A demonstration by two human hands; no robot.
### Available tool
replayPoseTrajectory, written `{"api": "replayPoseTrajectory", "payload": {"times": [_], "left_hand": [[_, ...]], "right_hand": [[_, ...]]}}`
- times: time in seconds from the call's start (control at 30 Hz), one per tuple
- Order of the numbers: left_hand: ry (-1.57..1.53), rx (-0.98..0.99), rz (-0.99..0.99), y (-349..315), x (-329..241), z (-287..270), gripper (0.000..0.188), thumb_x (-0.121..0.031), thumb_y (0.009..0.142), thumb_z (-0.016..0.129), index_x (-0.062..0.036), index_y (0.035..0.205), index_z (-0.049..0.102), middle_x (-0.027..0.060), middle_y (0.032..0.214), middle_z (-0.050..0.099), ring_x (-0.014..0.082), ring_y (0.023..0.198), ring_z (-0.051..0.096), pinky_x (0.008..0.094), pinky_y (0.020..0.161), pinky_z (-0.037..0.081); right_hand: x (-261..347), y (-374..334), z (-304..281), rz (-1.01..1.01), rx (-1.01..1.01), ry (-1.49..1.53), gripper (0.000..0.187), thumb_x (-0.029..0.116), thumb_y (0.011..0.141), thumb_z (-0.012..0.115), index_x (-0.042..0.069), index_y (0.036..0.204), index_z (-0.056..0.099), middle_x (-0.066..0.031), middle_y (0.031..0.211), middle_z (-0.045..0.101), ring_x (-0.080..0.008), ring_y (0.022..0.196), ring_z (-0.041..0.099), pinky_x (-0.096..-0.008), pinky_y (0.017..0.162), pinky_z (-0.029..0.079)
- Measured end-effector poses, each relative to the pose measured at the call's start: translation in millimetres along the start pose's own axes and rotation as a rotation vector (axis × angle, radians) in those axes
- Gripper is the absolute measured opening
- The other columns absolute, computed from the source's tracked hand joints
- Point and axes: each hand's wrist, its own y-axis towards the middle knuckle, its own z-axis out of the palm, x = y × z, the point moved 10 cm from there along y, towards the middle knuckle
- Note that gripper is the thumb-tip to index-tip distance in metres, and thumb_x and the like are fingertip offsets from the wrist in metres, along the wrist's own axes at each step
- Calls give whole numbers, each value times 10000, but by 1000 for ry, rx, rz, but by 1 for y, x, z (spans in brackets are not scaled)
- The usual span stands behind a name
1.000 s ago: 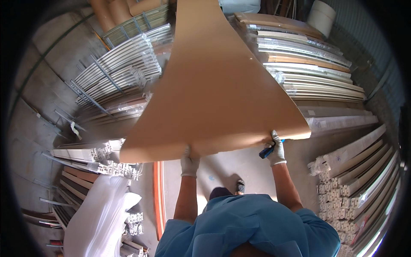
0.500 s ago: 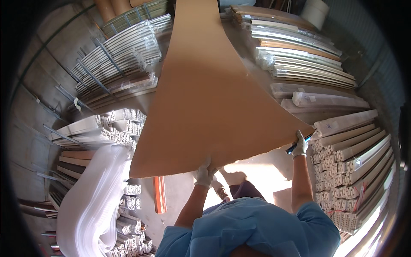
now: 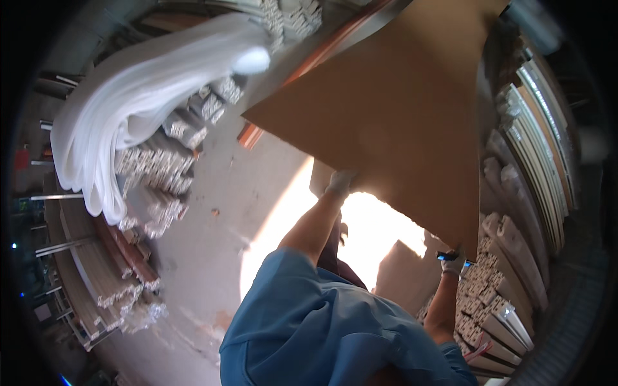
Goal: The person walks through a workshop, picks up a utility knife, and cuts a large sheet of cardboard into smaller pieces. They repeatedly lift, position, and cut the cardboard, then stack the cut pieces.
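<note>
A large brown cardboard sheet (image 3: pixel 386 122) stretches away from me, its near edge at waist height and slightly ragged. My left hand (image 3: pixel 341 182), in a pale glove, is closed on the middle of that edge, its fingertips partly hidden by the sheet. Near the sheet's right corner, my gloved right hand (image 3: pixel 454 264) grips the edge as well. A slim blue and black tool (image 3: pixel 445 256) is also in the right hand; its exact kind is too small to make out.
White foam sheeting (image 3: pixel 154 83) drapes over stacked profiles (image 3: pixel 154 167) at left. Orange-red strips (image 3: pixel 251 135) lie on the floor under the sheet. Bundled profiles (image 3: pixel 483 283) are stacked close to my right hand, with wrapped lengths (image 3: pixel 541 148) beyond. Racks with metal arms (image 3: pixel 64 248) line the left side.
My view has swung left, so the racks and foam sheeting appear turned. The sheet's near edge now slants down to the right, and both hands keep hold of it.
</note>
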Motion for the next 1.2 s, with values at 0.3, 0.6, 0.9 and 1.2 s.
{"api": "replayPoseTrajectory", "payload": {"times": [0.3,0.6,0.9,1.2], "left_hand": [[-103,-200,-83,-23,95,-111,337,-173,874,580,60,1116,552,178,953,597,249,676,616,329,511,548],[-58,-287,-182,44,180,-251,337,-204,870,594,5,1131,556,117,811,583,202,591,553,355,559,540],[216,101,267,203,-28,-80,183,-203,897,510,-66,1015,541,67,793,584,189,612,564,315,573,501],[201,380,1118,-48,-228,128,34,-86,893,527,-62,879,547,33,745,561,93,648,534,209,590,424]], "right_hand": [[-67,-62,-118,4,-241,-103,165,242,853,659,144,752,573,22,539,457,-104,426,436,-238,406,379],[-227,-56,-177,147,-211,-64,179,238,870,635,175,733,540,43,538,423,-85,437,418,-223,453,370],[-112,85,48,-211,135,-104,158,237,857,604,149,754,523,58,657,463,-100,560,464,-248,485,402],[196,-27,127,-455,667,531,204,180,906,512,32,1035,567,-16,662,469,-121,606,463,-408,825,471]]}}
